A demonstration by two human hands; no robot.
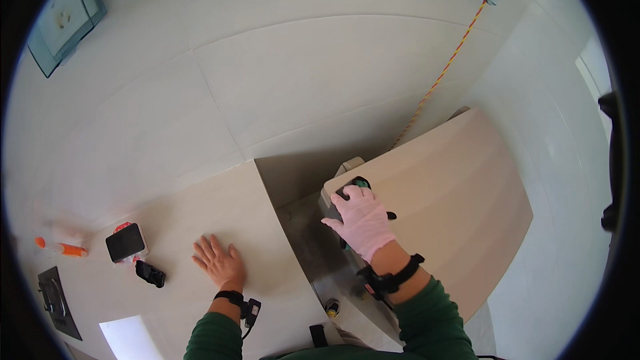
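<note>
pale beige stone slab [453, 180] lies tilted over a gap, its near-left corner under the right hand [363, 221]. that hand, in a pink glove, is closed over a dark green-black tool [353, 190] pressed at the slab's edge, likely to keep it bearing on the cut line. left hand [219, 261] is bare, fingers spread flat on the cream countertop [200, 213], holding nothing, seemingly bracing. between the two surfaces, a grey recess [313, 240] drops away. open counter lies left of the flat hand before a dark phone [125, 242] and an orange-capped tube [63, 248]. a striped cord [440, 80] runs up the tiled wall.
</note>
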